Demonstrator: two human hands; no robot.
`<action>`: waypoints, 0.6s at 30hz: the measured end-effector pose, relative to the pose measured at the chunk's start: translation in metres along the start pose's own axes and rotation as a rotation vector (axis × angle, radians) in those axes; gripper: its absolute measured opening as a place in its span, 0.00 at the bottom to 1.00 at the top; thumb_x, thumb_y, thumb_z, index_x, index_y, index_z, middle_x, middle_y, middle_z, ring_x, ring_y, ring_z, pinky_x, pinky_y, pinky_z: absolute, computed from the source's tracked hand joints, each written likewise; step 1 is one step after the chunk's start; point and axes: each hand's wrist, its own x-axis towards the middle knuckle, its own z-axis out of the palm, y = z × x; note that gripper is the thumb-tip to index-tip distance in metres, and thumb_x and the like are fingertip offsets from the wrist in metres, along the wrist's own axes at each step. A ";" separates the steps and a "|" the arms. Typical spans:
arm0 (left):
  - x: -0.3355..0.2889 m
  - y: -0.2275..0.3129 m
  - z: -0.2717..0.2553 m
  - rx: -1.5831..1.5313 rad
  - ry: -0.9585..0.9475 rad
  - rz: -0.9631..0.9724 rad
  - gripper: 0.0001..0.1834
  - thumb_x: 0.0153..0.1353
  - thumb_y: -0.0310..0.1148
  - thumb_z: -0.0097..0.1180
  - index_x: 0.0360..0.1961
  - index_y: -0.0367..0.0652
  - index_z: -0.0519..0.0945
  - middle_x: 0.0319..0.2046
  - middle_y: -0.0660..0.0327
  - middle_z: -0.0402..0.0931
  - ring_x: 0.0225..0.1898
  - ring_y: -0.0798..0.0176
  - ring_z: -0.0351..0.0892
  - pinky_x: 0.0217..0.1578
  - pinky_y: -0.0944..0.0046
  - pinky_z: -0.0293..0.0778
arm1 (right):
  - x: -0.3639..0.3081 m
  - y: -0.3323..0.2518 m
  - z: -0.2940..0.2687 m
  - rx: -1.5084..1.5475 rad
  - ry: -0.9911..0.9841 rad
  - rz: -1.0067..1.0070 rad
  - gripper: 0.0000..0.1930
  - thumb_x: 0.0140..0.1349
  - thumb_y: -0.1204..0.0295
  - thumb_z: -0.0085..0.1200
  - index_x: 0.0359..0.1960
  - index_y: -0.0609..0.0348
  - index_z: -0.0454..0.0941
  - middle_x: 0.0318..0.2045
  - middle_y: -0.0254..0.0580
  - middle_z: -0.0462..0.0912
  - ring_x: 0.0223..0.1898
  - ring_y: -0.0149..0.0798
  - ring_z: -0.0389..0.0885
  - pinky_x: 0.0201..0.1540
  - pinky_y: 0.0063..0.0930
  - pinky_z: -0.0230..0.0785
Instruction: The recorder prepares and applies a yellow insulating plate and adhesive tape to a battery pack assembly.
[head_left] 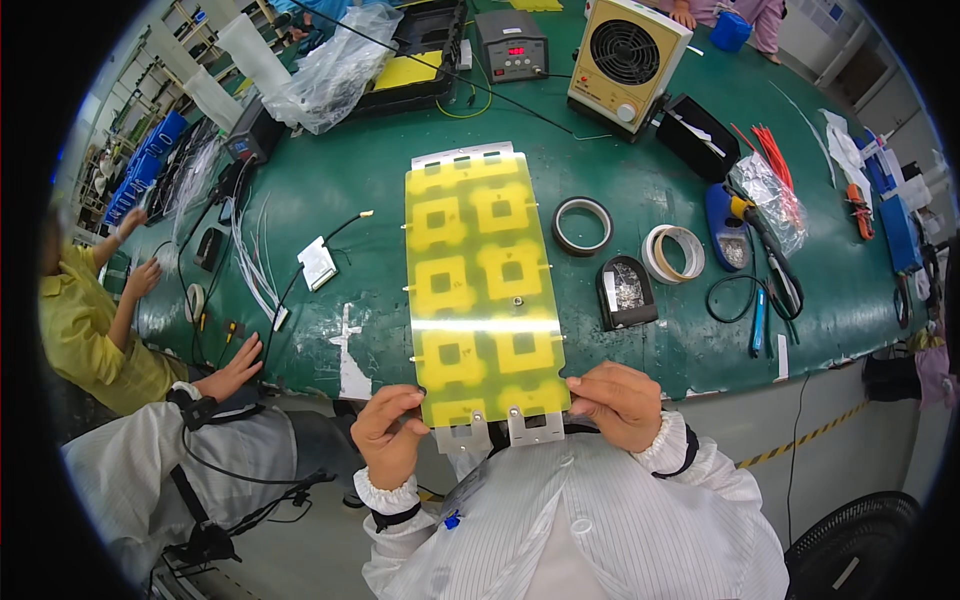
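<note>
A long translucent yellow-green panel (481, 272) lies at the table's near edge, its near end reaching past it. Bright yellow shapes with square holes run in two columns under its glossy surface. Small metal pins stick out along its sides, and metal bracket plates (537, 430) show at its near end. At the panel's near left corner, my left hand (388, 435) is closed in a pinch on the edge. My right hand (620, 402) pinches the near right corner between thumb and fingers.
Right of the panel are a black tape roll (582, 226), pale tape rolls (673, 254), a black dish (626, 293) and a soldering iron stand (727, 226). A fan unit (625, 60) stands behind. A co-worker's hand (233, 372) rests at left, near a white cabled piece (317, 264).
</note>
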 end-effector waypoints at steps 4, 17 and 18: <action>0.001 0.000 -0.002 0.012 -0.016 0.016 0.16 0.53 0.24 0.69 0.43 0.32 0.83 0.43 0.53 0.79 0.36 0.68 0.78 0.36 0.72 0.74 | 0.000 0.002 0.000 -0.009 -0.007 -0.039 0.19 0.51 0.80 0.66 0.47 0.64 0.81 0.30 0.43 0.84 0.29 0.42 0.82 0.32 0.30 0.73; 0.004 0.002 0.001 0.100 -0.043 0.065 0.17 0.51 0.24 0.70 0.44 0.33 0.83 0.41 0.51 0.81 0.39 0.62 0.80 0.35 0.68 0.74 | 0.000 0.000 -0.005 -0.042 -0.023 -0.033 0.20 0.46 0.87 0.64 0.45 0.65 0.82 0.30 0.46 0.83 0.27 0.44 0.82 0.32 0.30 0.74; 0.003 0.002 0.001 0.090 -0.074 0.084 0.17 0.52 0.24 0.69 0.45 0.34 0.83 0.42 0.51 0.81 0.39 0.62 0.80 0.35 0.68 0.75 | 0.000 0.000 -0.005 -0.068 -0.024 -0.029 0.20 0.46 0.86 0.65 0.44 0.65 0.82 0.30 0.46 0.83 0.27 0.44 0.81 0.32 0.30 0.74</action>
